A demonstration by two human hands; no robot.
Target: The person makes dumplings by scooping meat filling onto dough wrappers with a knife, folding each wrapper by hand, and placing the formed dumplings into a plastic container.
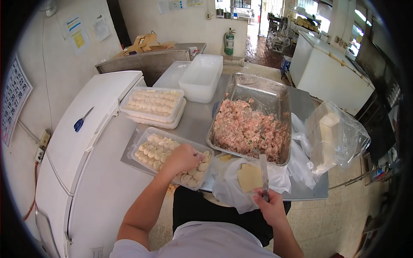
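Note:
My left hand point(186, 159) is over the right part of a plastic tray point(138, 162) filled with rows of dumplings point(154, 151). Its fingers are pressed together near the dumplings at the tray's right end; what they hold, if anything, is hidden. My right hand point(269, 205) grips a flat metal spatula point(264, 172), blade pointing up and away. Beside the blade, yellowish wrappers point(248, 177) lie on a white plastic bag point(229, 189). Beyond them stands a metal pan point(282, 92) holding minced filling point(247, 124).
Stacked containers of dumplings point(152, 102) stand at the back left, beside white plastic bins point(201, 77). A clear bag of wrapper stacks point(329, 133) lies at the right. Blue scissors point(79, 124) rest on a white freezer point(95, 96). The steel table's edge point(307, 195) is near my body.

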